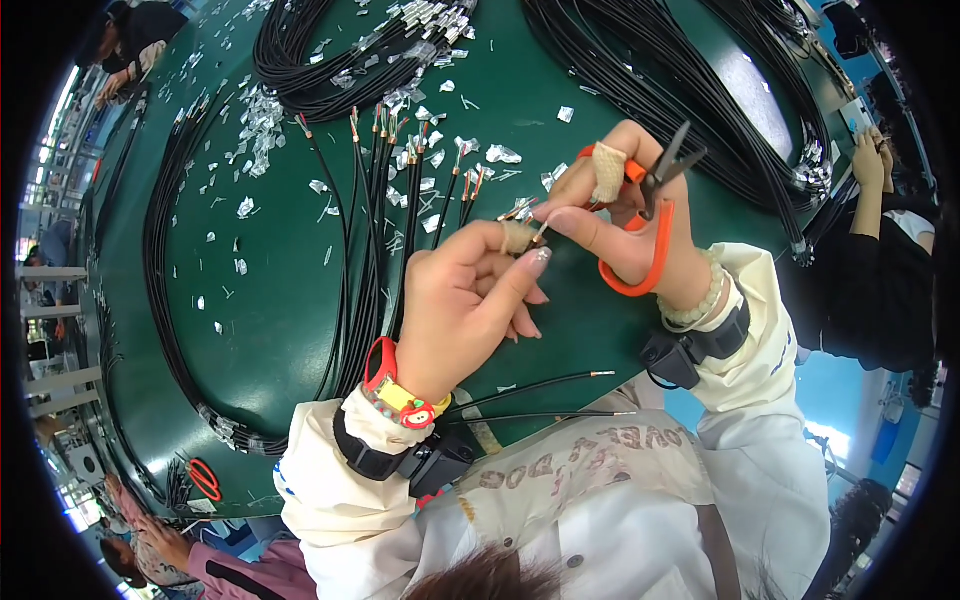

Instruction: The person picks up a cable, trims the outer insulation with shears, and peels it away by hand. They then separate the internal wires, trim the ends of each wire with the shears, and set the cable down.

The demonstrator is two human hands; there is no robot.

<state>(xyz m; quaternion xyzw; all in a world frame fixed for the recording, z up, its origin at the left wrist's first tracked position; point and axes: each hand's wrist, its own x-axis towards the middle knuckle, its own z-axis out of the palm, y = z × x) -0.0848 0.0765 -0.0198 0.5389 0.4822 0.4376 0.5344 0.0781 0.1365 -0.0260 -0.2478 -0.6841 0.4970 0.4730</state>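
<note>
My left hand point(462, 300) pinches the stripped end of a cable point(540, 237) between thumb and forefinger. Most of that cable's length is hidden by the hand. My right hand point(620, 225) meets it there, thumb and forefinger closed at the thin exposed wires. Orange-handled scissors point(662, 250) hang on the right hand's fingers, their dark blades parted and pointing up and away. Tan tape wraps a finger on each hand. Just beyond my left hand lies a bunch of black cables point(375, 220) with stripped ends showing coloured wires.
Scraps of silvery foil point(262, 120) litter the green table point(290, 300). Coiled black cables point(285, 75) lie at the far left, with a larger bundle point(640, 80) at the far right. Red-handled scissors point(204, 478) rest near the left edge. Other people work around the table.
</note>
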